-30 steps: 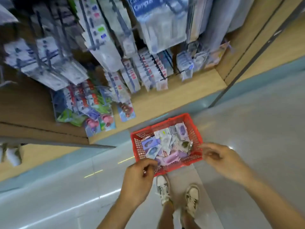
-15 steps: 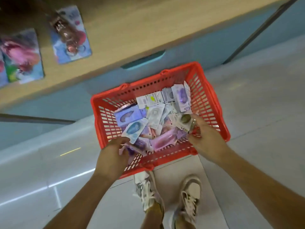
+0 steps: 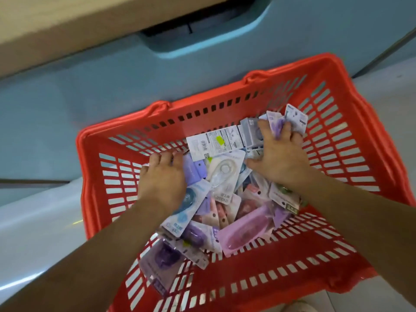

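Note:
A red plastic basket (image 3: 202,103) stands on the floor, holding several small carded stationery packets. Both my hands are inside it. My left hand (image 3: 162,179) lies on the left of the pile, over a blue packet (image 3: 189,203) and a lilac one, with its fingertips at the pile's far edge. My right hand (image 3: 279,158) is at the far right, its fingers curled over a purple packet (image 3: 278,127). Between my hands lie a clear-white tape packet (image 3: 222,174) and a face-down barcode card (image 3: 213,143). A pink packet (image 3: 245,228) and a dark purple packet (image 3: 162,260) lie nearer me.
The basket sits against a blue-grey cabinet base with a recessed handle (image 3: 202,34), under a wooden shelf edge (image 3: 67,25). Pale glossy floor (image 3: 33,233) lies to the left and right. The tip of my shoe (image 3: 297,307) shows at the bottom edge.
My head has dropped close to the basket. Both hands moved from its near rim into the pile. The purple and green packets they held now lie in the basket.

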The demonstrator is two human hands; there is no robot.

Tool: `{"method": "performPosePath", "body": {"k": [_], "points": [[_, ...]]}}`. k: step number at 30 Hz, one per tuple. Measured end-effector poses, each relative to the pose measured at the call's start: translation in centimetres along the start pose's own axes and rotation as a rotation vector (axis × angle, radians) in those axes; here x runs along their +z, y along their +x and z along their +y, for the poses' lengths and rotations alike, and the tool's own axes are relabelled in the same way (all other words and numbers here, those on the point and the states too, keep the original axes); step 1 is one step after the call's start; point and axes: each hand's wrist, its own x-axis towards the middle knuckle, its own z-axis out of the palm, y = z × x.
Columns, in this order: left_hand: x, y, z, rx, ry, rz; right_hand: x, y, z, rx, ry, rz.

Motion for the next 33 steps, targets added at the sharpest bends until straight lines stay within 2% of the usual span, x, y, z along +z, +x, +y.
{"method": "performPosePath", "body": {"k": [3,5,11,14,16,18,20,22,24,26,28,31,33], "points": [[0.4,-0.4,0.3,0.031,0.104,0.019,0.3,0.9,-1.8,0.098,-0.023,0.041],[0.2,-0.5,0.0,0.053,0.126,-0.032,0.5,1.2,-2.4,0.137,-0.031,0.106],[-0.9,1.5,0.7,-0.097,0.070,-0.128,1.3,0.7,-1.5,0.049,-0.002,0.252],[-0.3,-0.9,0.8,0.081,0.006,0.089,-0.1,-0.3,-0.1,-0.005,0.088,0.273],[0.3,-2.8,0.4,0.236,-0.122,0.240,-1.3,-1.4,0.8,-0.069,0.228,0.323],[0.4,-4.7,0.3,0.316,-0.286,0.264,-2.4,-3.2,1.3,-0.109,0.393,0.342],[0.4,-6.4,0.8,0.323,-0.376,0.246,-3.2,-4.9,1.7,-0.103,0.531,0.322],[0.9,-7.7,1.3,0.293,-0.378,0.166,-4.1,-6.6,1.8,-0.060,0.755,0.268],[1.2,-8.1,1.7,0.168,-0.433,-0.043,-5.2,-8.4,1.9,0.024,1.038,0.179],[1.5,-8.5,2.0,0.015,-0.597,-0.207,-5.8,-10.1,1.9,0.133,1.288,0.040],[0.7,-8.5,2.7,-0.117,-0.880,-0.246,-5.8,-11.1,2.1,0.170,1.471,-0.083],[-1.2,-7.9,3.5,-0.294,-1.505,-0.316,-5.5,-11.7,2.2,0.226,1.600,-0.167],[-1.8,-7.2,3.8,-0.366,-1.772,-0.336,-5.2,-11.8,2.0,0.278,1.598,-0.165]]}}
